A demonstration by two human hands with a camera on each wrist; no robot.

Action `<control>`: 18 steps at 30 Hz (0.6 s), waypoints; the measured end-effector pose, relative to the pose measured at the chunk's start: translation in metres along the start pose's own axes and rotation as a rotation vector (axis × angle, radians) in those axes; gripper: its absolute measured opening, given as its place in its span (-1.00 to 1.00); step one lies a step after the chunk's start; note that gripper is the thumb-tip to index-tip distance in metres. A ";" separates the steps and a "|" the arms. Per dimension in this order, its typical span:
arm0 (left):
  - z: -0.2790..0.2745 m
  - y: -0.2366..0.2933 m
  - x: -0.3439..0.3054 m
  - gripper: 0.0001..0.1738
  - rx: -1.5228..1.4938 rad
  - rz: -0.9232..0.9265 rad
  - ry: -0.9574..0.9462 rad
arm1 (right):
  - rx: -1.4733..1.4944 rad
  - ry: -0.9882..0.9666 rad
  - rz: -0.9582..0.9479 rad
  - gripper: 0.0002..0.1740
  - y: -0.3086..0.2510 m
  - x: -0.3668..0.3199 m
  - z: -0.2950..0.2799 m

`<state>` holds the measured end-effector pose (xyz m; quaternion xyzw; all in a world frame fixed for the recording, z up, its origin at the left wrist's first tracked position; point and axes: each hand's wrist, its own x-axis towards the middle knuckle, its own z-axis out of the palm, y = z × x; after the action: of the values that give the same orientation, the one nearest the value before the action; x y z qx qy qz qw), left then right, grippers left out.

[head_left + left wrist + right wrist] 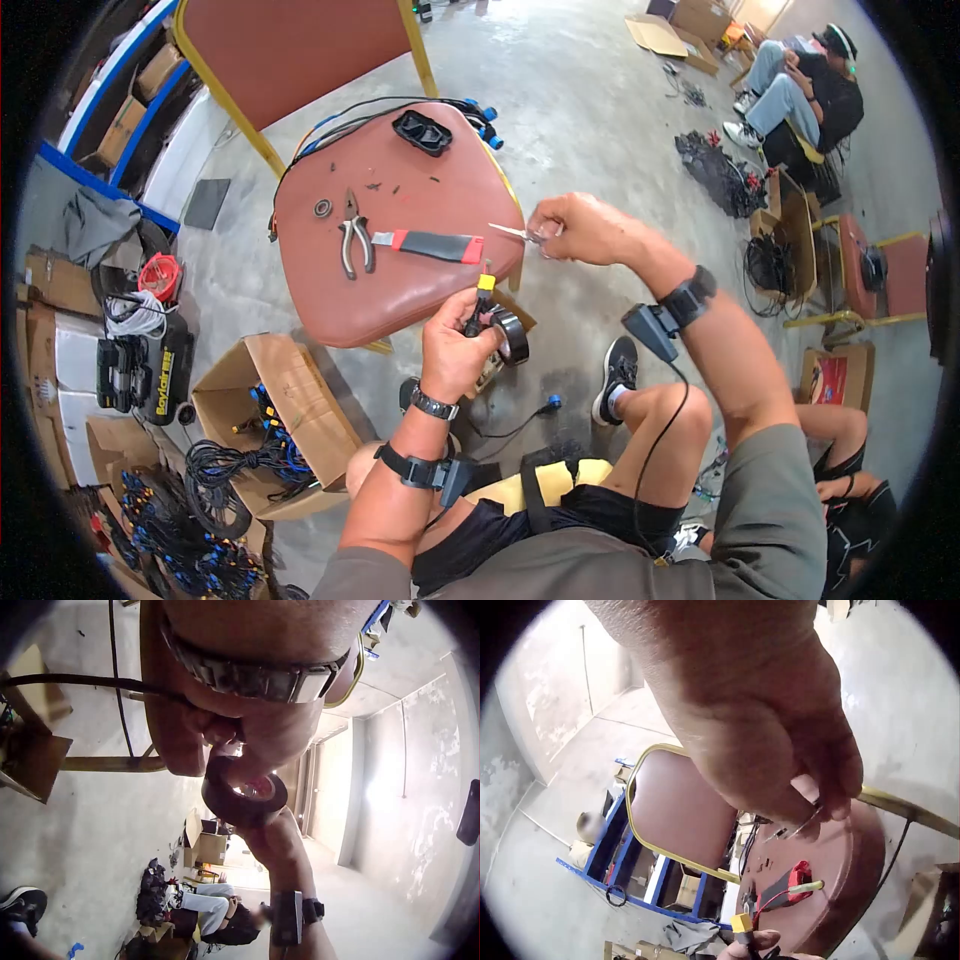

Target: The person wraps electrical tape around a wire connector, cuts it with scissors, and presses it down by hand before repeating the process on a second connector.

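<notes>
My left hand [455, 350] grips a black cable with a yellow connector [486, 283] on its end, together with a roll of black tape [513, 337]. A thin red wire [774, 898] rises from the connector in the right wrist view. Off the chair's right edge, my right hand [590, 230] holds small scissors [512, 231], their pointed silver tip toward the chair; the fingers hide much of the handles. On the red chair seat [330, 305] lie pliers [355, 235], a red and black utility knife [435, 246], a small ring [322, 208] and a black plastic housing [422, 132].
Black cables with blue ends [480, 120] lie along the seat's back edge. A cardboard box [300, 390] of cables stands at lower left, near a larger cable heap [185, 540]. Another person [810, 90] sits at upper right, by a dark pile [715, 170] on the floor.
</notes>
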<state>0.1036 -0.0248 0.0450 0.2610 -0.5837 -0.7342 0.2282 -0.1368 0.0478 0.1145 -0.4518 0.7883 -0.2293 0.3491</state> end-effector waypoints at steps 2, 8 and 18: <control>-0.001 0.005 0.002 -0.46 -0.036 -0.007 -0.017 | -0.105 0.078 -0.060 -0.71 -0.011 0.023 0.011; -0.013 -0.002 0.009 -0.47 -0.211 -0.004 -0.029 | -0.267 0.209 -0.143 -0.74 -0.031 0.091 0.042; -0.020 0.011 0.016 -0.52 -0.200 -0.059 -0.027 | 0.448 0.156 -0.095 -0.67 -0.031 0.018 0.042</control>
<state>0.1054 -0.0522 0.0499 0.2443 -0.5027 -0.7986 0.2234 -0.0939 0.0145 0.1018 -0.3807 0.7202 -0.4487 0.3674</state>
